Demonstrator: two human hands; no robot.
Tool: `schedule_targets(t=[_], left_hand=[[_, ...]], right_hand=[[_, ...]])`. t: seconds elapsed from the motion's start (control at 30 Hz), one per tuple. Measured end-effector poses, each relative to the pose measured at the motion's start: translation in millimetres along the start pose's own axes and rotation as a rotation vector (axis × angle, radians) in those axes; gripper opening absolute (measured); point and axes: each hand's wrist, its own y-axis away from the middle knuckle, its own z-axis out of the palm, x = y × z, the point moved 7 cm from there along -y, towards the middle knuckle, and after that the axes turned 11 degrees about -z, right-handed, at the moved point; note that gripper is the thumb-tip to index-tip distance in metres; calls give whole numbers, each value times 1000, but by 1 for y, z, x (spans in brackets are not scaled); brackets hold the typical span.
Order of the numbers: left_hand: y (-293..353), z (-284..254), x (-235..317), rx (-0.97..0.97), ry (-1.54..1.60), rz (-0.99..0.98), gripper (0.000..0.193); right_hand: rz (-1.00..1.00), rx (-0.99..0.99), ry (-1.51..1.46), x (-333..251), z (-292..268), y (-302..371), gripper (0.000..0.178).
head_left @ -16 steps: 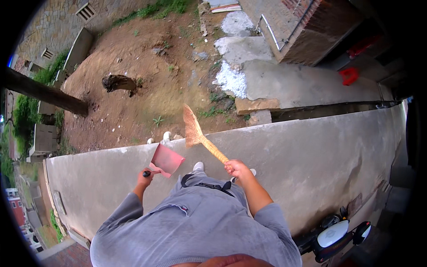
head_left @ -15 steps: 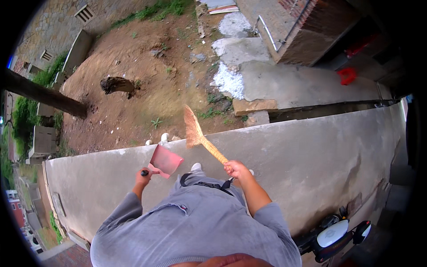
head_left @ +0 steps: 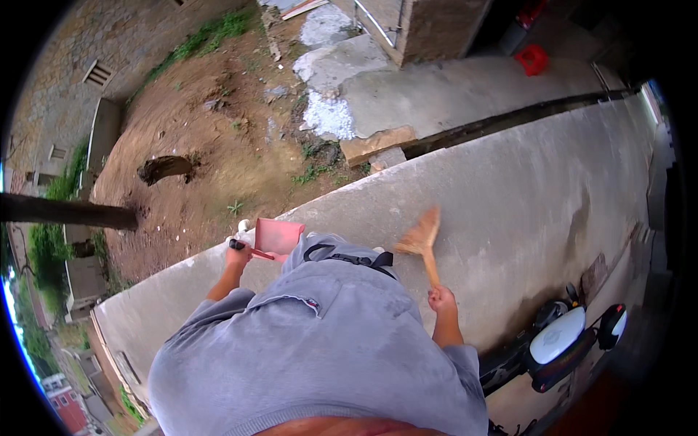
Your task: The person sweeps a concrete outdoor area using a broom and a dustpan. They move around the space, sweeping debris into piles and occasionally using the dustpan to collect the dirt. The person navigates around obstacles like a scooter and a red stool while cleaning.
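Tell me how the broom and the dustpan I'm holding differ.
The broom is tan, while the dustpan is pinkish red. The broom fans out into bristles; the dustpan is a broad, squarish scoop. The broom is in your right hand, the dustpan in your left hand. Both are held by their handles.

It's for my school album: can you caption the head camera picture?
Outdoors on a concrete path: left hand holding a pink dustpan, right hand holding a broom.
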Motion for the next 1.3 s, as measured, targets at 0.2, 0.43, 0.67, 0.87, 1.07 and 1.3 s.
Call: schedule_targets(t=[0.2,0.43,0.67,0.87,1.07,1.3], left_hand=[[-4,108,114,-264,-75,139,15],[8,283,295,-480,-256,350,9],[-26,393,390,-550,-231,458,14],[34,450,502,-475,-320,586,16],[20,499,548,-558,-233,472,14],[59,558,603,-516,-323,500,16]], right_hand=[[-140,277,-165,6,-150,26,5],[33,500,-600,72,-160,59,13],[-309,369,-118,25,-102,105,12],[-592,302,294,-99,-19,109,11],[-714,237,189,-248,25,49,15],[28,209,-738,-373,-31,-117,14]])
